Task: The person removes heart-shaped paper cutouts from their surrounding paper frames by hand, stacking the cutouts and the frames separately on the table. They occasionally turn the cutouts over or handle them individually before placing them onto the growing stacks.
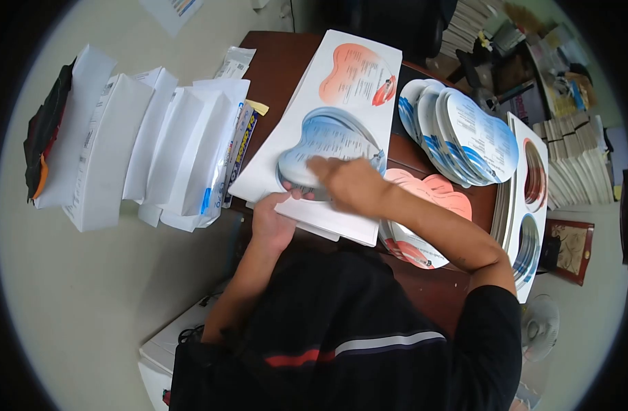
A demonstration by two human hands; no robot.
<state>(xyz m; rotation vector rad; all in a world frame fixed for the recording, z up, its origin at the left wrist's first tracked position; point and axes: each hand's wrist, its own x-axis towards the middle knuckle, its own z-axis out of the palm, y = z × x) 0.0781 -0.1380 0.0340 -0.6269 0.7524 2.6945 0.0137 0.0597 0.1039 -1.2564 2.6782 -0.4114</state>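
Observation:
A stack of white printed card sheets lies tilted across the desk, its near end over the edge. The top sheet bears a red rounded shape at its far end and a blue rounded piece nearer me. The blue piece sits askew in its cut outline, with layered cut edges showing around it. My left hand grips the near left edge, its fingertips showing by the opening. My right hand, slightly blurred, presses on the lower part of the blue piece with fingers curled; the far fingers are hidden.
Loose blue cutouts are piled at the right, with red cutouts nearer me, partly under my right forearm. Sheets with cut openings stack at the desk's right edge. White boxes stand left; a fan is at lower right.

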